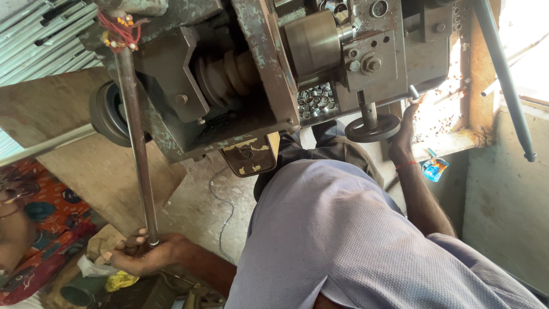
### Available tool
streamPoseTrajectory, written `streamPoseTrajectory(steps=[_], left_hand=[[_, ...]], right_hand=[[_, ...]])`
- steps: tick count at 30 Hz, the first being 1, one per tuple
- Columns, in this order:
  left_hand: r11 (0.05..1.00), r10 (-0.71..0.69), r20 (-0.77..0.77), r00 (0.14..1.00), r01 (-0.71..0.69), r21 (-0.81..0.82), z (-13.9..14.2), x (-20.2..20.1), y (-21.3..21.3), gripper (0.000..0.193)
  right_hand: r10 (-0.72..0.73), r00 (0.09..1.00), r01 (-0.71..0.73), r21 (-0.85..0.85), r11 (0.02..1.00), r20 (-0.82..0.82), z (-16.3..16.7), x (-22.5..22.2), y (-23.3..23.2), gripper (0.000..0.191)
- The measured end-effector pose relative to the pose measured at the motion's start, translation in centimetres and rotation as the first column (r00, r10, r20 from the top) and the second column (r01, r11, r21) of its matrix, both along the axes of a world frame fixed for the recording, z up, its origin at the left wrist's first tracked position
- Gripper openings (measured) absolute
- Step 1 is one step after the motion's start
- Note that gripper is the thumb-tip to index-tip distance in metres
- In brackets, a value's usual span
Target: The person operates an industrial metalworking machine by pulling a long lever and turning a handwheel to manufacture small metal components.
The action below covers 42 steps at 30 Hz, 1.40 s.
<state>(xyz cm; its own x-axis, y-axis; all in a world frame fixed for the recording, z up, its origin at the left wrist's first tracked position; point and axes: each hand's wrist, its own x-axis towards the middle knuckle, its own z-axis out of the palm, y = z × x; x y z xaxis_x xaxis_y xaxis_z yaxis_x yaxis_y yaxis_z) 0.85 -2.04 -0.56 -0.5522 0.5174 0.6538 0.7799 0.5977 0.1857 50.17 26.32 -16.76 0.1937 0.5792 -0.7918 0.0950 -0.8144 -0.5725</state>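
lilac shirt [343,240], red thread [119,28]

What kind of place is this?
Probably a small metal workshop. There is a big worn machine with a hand wheel, a tray of small metal rings, and a long steel rod held by a hand.

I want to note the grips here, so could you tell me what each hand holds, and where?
The left hand grips the long metal rod at its near end. The right hand touches a small lever on the machine.

left hand [140,252] grips rod [137,143]; right hand [407,123] on machine [251,74].
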Motion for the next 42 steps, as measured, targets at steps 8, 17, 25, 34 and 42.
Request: streamPoseTrajectory(steps=[8, 17, 25, 34, 42], left_hand=[[0.997, 0.049, -0.112, 0.993, -0.055, -0.051, -0.2, -0.1, -0.2, 0.053], [0.99, -0.023, 0.021, 1.0, 0.02, 0.142, -2.5, -1.3, -2.3, 0.042], [1.0, -0.014, -0.077, 0.997, 0.012, -0.029, -1.1, 0.1, -1.2, 0.051], [0.979, 0.197, 0.099, 0.976, -0.2, 0.028, -0.6, 5.3, -0.6, 0.07], [0.983, 0.184, 0.082, 0.979, -0.186, 0.01, -0.9, 4.8, -1.1, 0.073]], right_hand=[[0.137, 0.99, -0.14, 0.077, 0.987, 0.04, 2.7, 1.3, -0.9, 0.08], [0.887, 0.383, -0.922, 0.042, 0.386, 0.258, -0.2, -2.0, -2.5, 0.034], [0.817, 0.545, -0.837, -0.075, 0.542, -0.185, 1.8, 2.8, -2.2, 0.038], [0.869, 0.199, -0.959, -0.093, 0.268, 0.453, 1.1, 1.2, 1.2, 0.04], [0.751, 0.156, -0.96, 0.278, -0.038, 0.641, -0.8, -3.6, -2.0, 0.028]])
